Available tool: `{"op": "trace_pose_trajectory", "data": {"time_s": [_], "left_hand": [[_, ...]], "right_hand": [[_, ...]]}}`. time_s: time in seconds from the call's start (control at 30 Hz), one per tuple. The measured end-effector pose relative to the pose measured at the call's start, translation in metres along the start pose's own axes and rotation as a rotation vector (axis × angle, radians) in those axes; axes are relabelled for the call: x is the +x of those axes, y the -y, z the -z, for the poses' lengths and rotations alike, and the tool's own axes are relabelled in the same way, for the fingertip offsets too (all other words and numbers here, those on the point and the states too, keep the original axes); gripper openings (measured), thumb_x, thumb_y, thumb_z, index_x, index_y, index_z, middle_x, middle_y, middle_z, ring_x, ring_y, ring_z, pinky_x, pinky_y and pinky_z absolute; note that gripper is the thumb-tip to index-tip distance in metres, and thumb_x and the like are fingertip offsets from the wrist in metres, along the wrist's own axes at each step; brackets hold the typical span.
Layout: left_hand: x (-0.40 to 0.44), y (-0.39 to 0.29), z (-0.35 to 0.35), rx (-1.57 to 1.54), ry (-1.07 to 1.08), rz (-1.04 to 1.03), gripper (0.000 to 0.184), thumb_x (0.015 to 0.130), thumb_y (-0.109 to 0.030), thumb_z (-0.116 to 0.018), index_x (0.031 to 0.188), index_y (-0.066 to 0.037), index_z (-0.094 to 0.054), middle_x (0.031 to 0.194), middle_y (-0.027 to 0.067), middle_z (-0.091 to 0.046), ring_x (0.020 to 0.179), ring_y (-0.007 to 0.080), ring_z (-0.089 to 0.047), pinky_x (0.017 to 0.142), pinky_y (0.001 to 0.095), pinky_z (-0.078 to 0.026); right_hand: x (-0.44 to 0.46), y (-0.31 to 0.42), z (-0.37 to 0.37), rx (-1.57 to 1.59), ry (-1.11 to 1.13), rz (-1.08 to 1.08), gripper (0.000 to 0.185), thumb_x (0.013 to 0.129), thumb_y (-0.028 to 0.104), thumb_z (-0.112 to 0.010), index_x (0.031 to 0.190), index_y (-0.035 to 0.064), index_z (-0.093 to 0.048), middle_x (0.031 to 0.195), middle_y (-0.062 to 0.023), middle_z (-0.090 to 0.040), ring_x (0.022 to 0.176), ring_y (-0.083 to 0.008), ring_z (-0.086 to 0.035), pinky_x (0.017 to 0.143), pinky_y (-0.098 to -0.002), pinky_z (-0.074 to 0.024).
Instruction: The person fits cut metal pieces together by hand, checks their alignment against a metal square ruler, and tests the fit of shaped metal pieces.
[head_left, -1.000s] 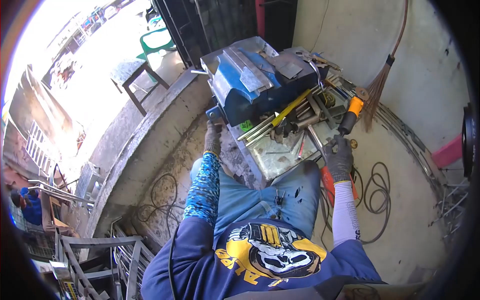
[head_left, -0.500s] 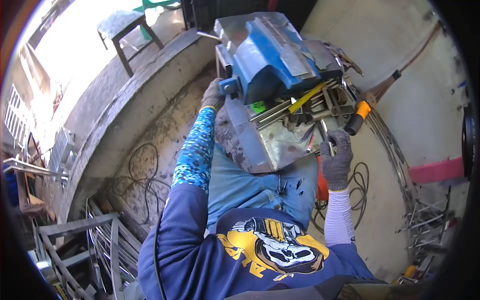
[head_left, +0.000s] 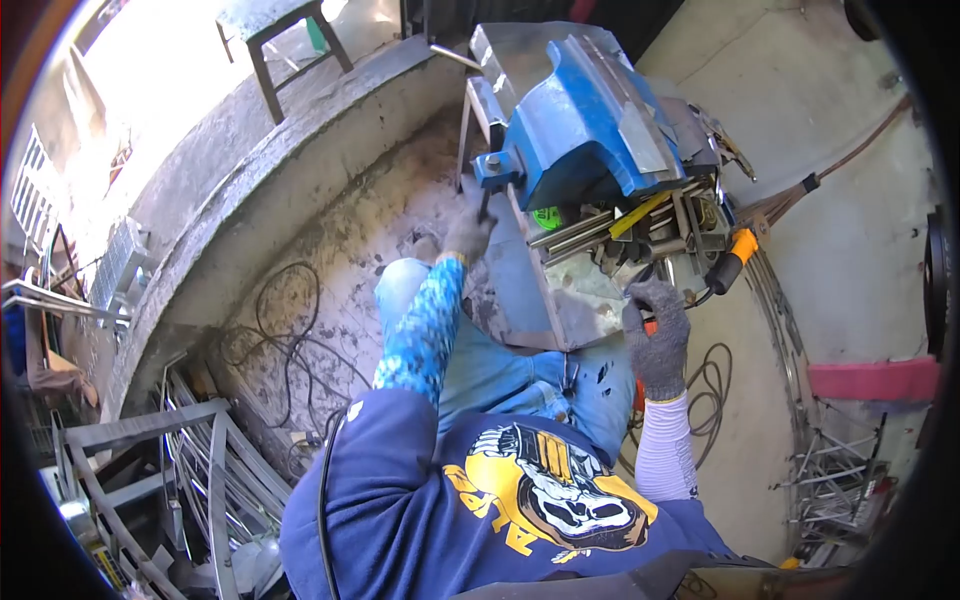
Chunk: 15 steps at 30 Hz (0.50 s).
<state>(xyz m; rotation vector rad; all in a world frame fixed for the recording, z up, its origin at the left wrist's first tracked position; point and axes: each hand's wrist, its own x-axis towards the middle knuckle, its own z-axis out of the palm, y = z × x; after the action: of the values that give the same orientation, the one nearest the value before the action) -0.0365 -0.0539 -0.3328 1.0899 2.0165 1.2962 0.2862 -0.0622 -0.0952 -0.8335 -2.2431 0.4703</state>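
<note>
A blue bench vise (head_left: 565, 130) stands in front of me, with flat metal strips lying along its top. My left hand (head_left: 468, 238), in a grey glove, is at the lower end of the dark vise handle (head_left: 485, 204), fingers closed around it; the hand is slightly blurred. My right hand (head_left: 657, 335), also gloved, is held over the right side of the bench with its fingers curled. Something small and dark shows at its fingertips, too unclear to name. Beside those fingertips lie metal bars (head_left: 575, 238) and a yellow strip (head_left: 640, 213).
An orange-and-black power tool (head_left: 733, 260) hangs at the bench's right side. Cables (head_left: 290, 340) coil on the floor to the left, beside a low concrete ledge (head_left: 270, 180). A metal frame (head_left: 150, 440) with scrap stands lower left; a stool (head_left: 275, 30) is at the back.
My left hand has come down and toward me from the vise's screw end, and the handle now shows. The right fingers have curled, and the silver rod seen there is no longer clear. The view has shifted.
</note>
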Motion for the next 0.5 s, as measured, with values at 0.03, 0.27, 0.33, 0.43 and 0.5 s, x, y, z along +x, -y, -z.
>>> {"op": "trace_pose_trajectory", "data": {"time_s": [0.03, 0.27, 0.33, 0.43, 0.5], "left_hand": [[-0.015, 0.006, -0.009, 0.064, 0.005, 0.093, 0.031, 0.096, -0.023, -0.065, 0.124, -0.007, -0.066, 0.098, 0.0241, -0.072, 0.101, 0.0422, -0.071, 0.087, 0.0498, -0.054], [-0.086, -0.045, -0.023, 0.077, -0.09, 0.212, 0.043, 0.097, -0.024, -0.061, 0.135, -0.006, -0.054, 0.103, 0.0273, -0.071, 0.095, 0.0455, -0.07, 0.083, 0.051, -0.054], [-0.121, -0.07, -0.024, -0.027, -0.151, 0.168, 0.058, 0.097, -0.024, -0.06, 0.149, -0.005, -0.043, 0.101, 0.0239, -0.07, 0.09, 0.0384, -0.072, 0.078, 0.0455, -0.056], [-0.164, -0.103, -0.012, -0.278, 0.036, 0.147, 0.059, 0.098, -0.022, -0.06, 0.152, -0.005, -0.043, 0.104, 0.0198, -0.072, 0.088, 0.0289, -0.073, 0.069, 0.0374, -0.059], [-0.179, -0.141, 0.004, -0.692, 0.111, -0.06, 0.056, 0.101, -0.031, -0.061, 0.148, -0.005, -0.048, 0.11, 0.0174, -0.072, 0.093, 0.0254, -0.075, 0.067, 0.0323, -0.062]], "right_hand": [[-0.004, 0.001, 0.0, 0.003, 0.004, -0.002, 0.021, 0.085, -0.001, -0.07, 0.106, 0.0016, -0.066, 0.102, -0.0152, -0.069, 0.097, -0.0321, -0.069, 0.088, -0.0415, -0.0551], [-0.005, -0.002, 0.002, 0.045, -0.006, 0.037, 0.023, 0.083, -0.002, -0.071, 0.105, 0.0013, -0.067, 0.098, -0.016, -0.069, 0.092, -0.0338, -0.069, 0.085, -0.041, -0.0561], [-0.002, -0.003, 0.003, 0.047, -0.039, 0.026, 0.023, 0.083, -0.003, -0.071, 0.106, 0.0011, -0.067, 0.099, -0.0161, -0.069, 0.092, -0.0337, -0.069, 0.084, -0.0405, -0.0564], [-0.003, -0.006, -0.001, 0.104, -0.063, -0.043, 0.024, 0.084, -0.003, -0.07, 0.107, 0.0009, -0.067, 0.101, -0.0157, -0.069, 0.092, -0.031, -0.07, 0.082, -0.0377, -0.0571], [0.002, -0.012, 0.0, 0.11, -0.072, -0.034, 0.024, 0.084, -0.003, -0.07, 0.107, 0.0008, -0.067, 0.101, -0.0158, -0.069, 0.091, -0.0305, -0.07, 0.082, -0.0372, -0.0572]]}}
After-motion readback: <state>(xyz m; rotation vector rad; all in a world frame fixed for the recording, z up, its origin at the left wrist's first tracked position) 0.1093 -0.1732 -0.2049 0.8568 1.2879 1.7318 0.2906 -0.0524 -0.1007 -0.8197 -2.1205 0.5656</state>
